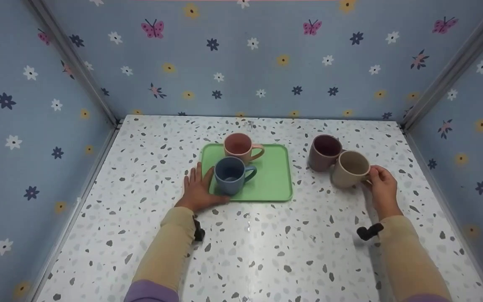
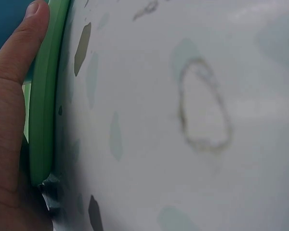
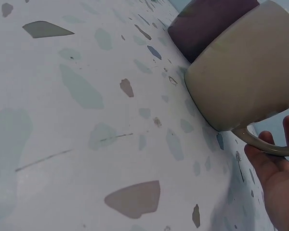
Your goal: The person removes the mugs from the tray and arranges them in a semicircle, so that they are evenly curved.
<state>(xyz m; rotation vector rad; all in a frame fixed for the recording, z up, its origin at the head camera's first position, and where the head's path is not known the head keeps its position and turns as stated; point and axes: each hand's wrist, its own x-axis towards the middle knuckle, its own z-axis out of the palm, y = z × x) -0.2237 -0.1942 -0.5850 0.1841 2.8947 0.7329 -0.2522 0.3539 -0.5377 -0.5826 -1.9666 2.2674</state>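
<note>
A green tray [image 1: 270, 178] bears a pink mug [image 1: 238, 147] at the back and a blue mug [image 1: 229, 178] in front of it. My left hand [image 1: 199, 193] rests at the tray's front left corner, fingers spread and thumb along the front edge, close to the blue mug. In the left wrist view the thumb [image 2: 24, 41] lies against the green rim. To the right, my right hand [image 1: 384, 188] grips the handle of a beige mug [image 1: 350, 170], which stands upright on the table. A dark purple mug [image 1: 324, 153] stands just behind and left of it.
The white speckled table [image 1: 266, 251] carries tray and mugs. Blue flowered panels [image 1: 241, 58] wall it in at the back, left and right. Bare tabletop lies between the tray and the beige mug.
</note>
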